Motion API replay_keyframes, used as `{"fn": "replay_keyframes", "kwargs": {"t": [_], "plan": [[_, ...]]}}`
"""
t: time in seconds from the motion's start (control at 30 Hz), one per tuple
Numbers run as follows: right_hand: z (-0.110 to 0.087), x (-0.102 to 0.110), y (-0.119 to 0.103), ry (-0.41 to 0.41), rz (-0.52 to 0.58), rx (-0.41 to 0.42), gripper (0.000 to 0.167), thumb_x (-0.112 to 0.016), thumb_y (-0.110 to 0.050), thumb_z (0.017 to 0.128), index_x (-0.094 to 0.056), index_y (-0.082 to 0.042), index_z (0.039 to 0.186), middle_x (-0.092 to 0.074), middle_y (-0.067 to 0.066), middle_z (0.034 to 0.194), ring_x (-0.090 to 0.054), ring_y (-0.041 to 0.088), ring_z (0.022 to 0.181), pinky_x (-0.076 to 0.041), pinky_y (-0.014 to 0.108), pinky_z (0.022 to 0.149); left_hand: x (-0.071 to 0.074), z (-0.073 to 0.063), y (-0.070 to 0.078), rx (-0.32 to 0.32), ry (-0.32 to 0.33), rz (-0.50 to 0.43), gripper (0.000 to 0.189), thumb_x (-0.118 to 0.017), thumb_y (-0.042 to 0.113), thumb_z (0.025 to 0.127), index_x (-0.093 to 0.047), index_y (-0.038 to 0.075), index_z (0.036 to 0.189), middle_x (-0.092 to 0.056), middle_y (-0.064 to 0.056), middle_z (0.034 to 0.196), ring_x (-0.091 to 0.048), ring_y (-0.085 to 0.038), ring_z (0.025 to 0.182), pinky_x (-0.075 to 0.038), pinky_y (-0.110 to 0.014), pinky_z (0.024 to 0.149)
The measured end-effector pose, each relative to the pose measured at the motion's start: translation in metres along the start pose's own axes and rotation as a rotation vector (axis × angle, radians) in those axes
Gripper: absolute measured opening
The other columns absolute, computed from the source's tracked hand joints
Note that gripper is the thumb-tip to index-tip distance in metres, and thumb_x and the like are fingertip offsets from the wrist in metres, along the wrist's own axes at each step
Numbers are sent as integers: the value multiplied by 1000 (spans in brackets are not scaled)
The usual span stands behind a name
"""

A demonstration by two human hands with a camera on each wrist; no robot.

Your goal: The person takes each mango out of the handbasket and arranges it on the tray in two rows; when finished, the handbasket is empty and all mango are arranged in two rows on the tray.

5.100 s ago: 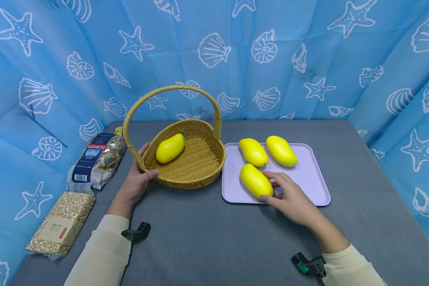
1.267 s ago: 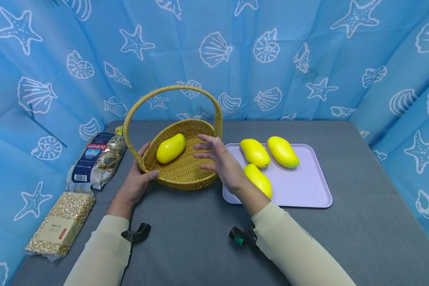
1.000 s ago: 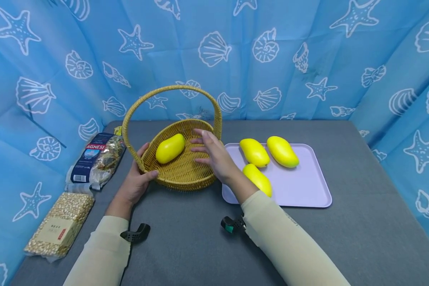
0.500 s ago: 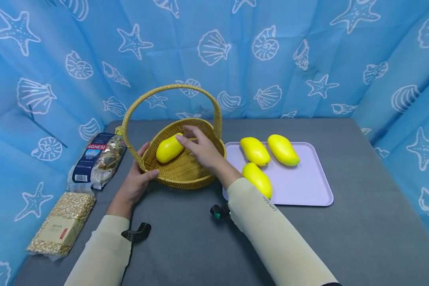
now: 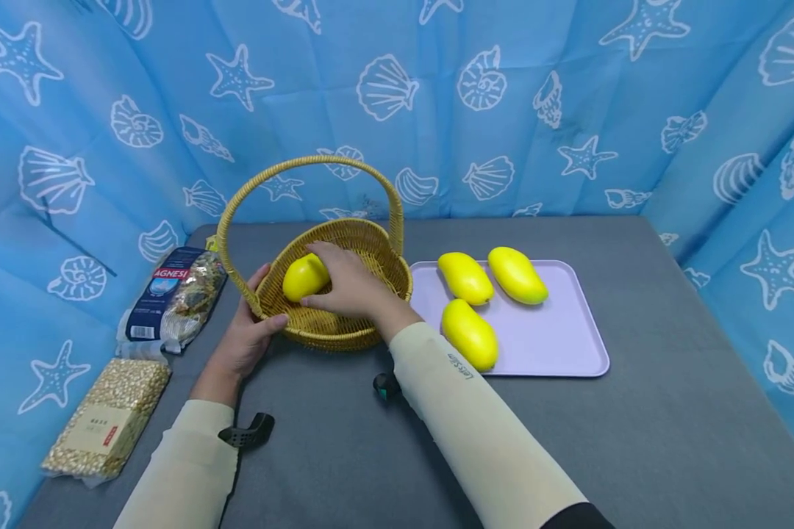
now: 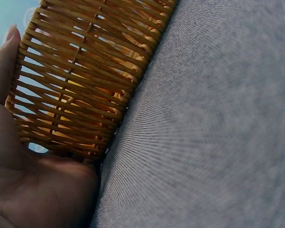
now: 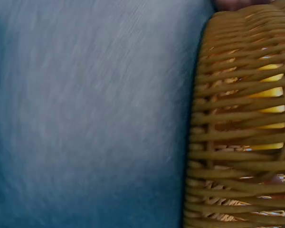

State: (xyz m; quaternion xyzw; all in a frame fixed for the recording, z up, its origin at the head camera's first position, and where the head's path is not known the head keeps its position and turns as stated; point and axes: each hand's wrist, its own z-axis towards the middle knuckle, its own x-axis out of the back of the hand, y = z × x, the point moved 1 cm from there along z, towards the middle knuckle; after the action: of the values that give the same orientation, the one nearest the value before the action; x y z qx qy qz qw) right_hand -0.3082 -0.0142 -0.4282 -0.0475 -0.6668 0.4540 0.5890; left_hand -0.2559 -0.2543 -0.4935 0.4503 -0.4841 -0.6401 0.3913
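Observation:
In the head view, a yellow mango [image 5: 302, 278] lies at the left side of a wicker basket [image 5: 334, 339] with a tall arched handle. My right hand [image 5: 352, 285] reaches into the basket and grips this mango from the right, thumb in front and fingers behind; the fingertips are hidden. My left hand [image 5: 245, 339] holds the basket's left side, its thumb over the rim. In the left wrist view, the left palm [image 6: 52, 187] lies against the woven wall [image 6: 80, 76]. The right wrist view shows the basket wall [image 7: 242, 137], with yellow showing through the gaps.
Right of the basket, a lilac tray [image 5: 549, 345] bears three mangoes, the nearest mango [image 5: 470, 334] at its left front. A blue pasta bag [image 5: 172, 297] and a vacuum-packed bag of grains [image 5: 106, 419] lie along the left table edge. A blue curtain [image 5: 437, 132] surrounds the table.
My right hand has left the front mango on the tray, moved left into the basket and taken hold of the mango there. The left hand keeps its grip on the basket.

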Motion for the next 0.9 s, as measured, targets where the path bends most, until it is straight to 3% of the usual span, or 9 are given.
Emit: {"fn": "replay_keyframes", "kwargs": {"t": [0.2, 0.47, 0.57, 0.73, 0.9], "plan": [[3, -7, -2, -100, -97, -11, 100, -84, -42, 97, -26, -20, 175, -19, 0, 180, -23, 35, 159, -29, 54, 124, 3, 2, -2, -16, -8, -10, 93, -60, -9, 105, -11, 24, 176, -20, -16, 174, -38, -30, 148, -50, -33, 109], [4, -12, -2, -161, -232, -37, 78, -79, -44, 100, -45, -23, 167, -44, 3, 166, -39, 30, 146, -39, 52, 116, 3, 1, -4, -27, 0, 2, 93, -60, -11, 104, -12, 23, 176, -22, -19, 174, -40, -29, 148, -47, -32, 111], [3, -12, -1, -197, -188, -45, 76, -78, -48, 100, -50, -19, 164, -51, 4, 161, -46, 26, 140, -42, 47, 112, 3, 1, -4, -38, -4, -6, 92, -60, -11, 104, -15, 24, 176, -21, -21, 175, -40, -29, 147, -44, -32, 113], [4, -10, 1, -213, -18, 10, 73, -77, -43, 102, -52, -8, 161, -59, 8, 151, -56, 19, 125, -47, 36, 101, 2, 1, -5, -40, -12, -15, 93, -59, -12, 104, -13, 23, 176, -20, -22, 174, -41, -28, 146, -46, -31, 111], [4, -8, -1, -245, 16, 62, 63, -82, -32, 100, -60, -6, 153, -63, 7, 146, -56, 18, 122, -46, 32, 100, 2, 0, -4, -44, -17, -20, 92, -60, -11, 105, -11, 21, 177, -20, -23, 173, -43, -27, 144, -48, -31, 109]]}}
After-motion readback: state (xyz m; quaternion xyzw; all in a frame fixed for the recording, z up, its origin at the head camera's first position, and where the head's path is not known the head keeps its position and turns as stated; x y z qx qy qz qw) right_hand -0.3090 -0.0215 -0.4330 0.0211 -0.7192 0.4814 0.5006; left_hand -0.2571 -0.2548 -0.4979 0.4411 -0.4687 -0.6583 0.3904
